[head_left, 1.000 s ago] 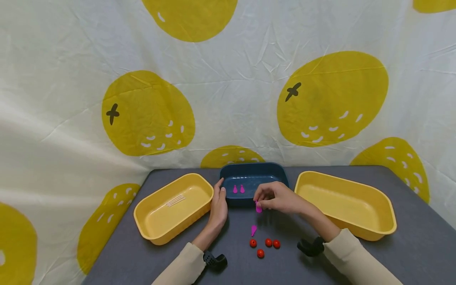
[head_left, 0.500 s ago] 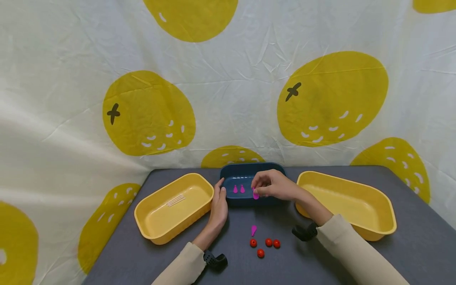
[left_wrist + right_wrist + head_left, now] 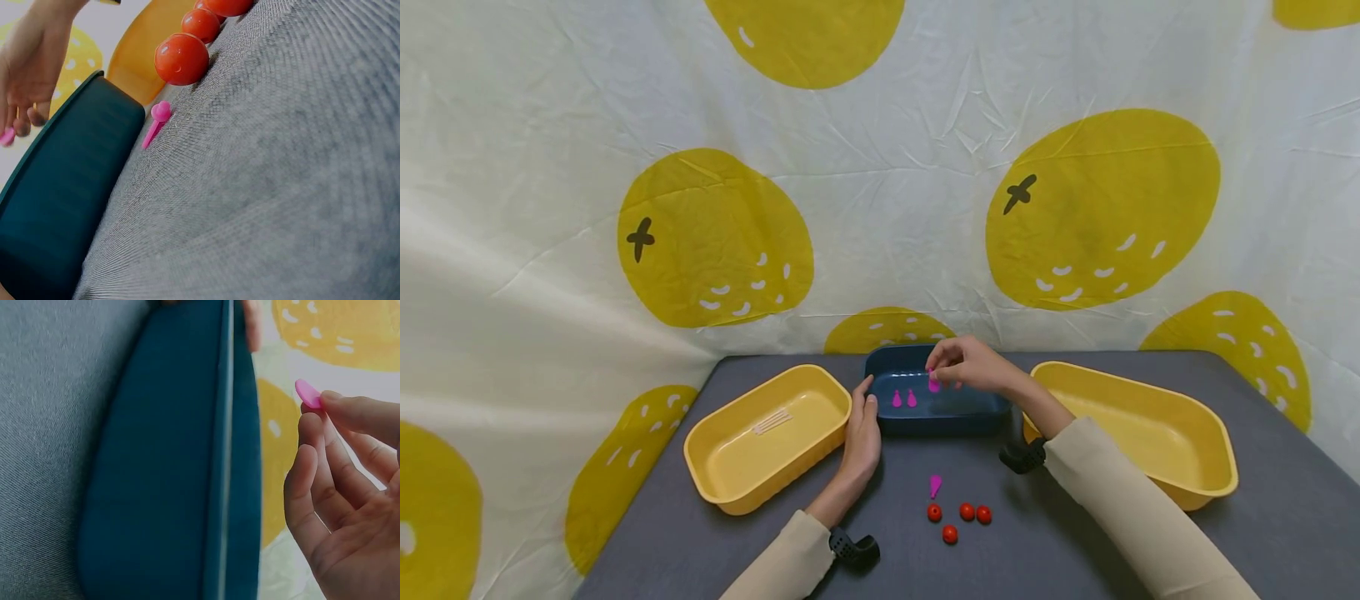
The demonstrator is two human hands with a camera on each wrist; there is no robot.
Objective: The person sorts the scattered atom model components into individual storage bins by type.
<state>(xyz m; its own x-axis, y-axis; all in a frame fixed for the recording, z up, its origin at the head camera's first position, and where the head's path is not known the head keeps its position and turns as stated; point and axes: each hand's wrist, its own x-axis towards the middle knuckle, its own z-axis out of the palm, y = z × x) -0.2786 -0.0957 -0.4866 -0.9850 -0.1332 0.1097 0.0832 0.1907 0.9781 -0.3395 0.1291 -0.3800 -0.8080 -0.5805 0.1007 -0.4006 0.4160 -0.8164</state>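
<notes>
In the head view my right hand [image 3: 977,368] is over the dark blue tub [image 3: 943,426], pinching a small pink teardrop-shaped piece [image 3: 934,384] between thumb and fingertips. The right wrist view shows that pink piece [image 3: 307,394] above the tub's rim. Two similar pink pieces [image 3: 897,399] lie side by side on the tub floor. My left hand [image 3: 861,442] rests with extended fingers along the tub's left end. On the table in front of the tub lies another pink piece [image 3: 936,486], with several red beads [image 3: 950,534] nearer to me.
A yellow tub [image 3: 730,492] holding several thin white sticks [image 3: 772,422] stands left of the blue one. Another yellow tub [image 3: 1187,492] stands on the right, partly behind my right forearm. A patterned cloth [image 3: 895,242] hangs behind the grey table [image 3: 760,554].
My right hand has carried the pinched pink piece from in front of the blue tub, up and away from me, to above its inside. My left hand has stayed at the tub's end.
</notes>
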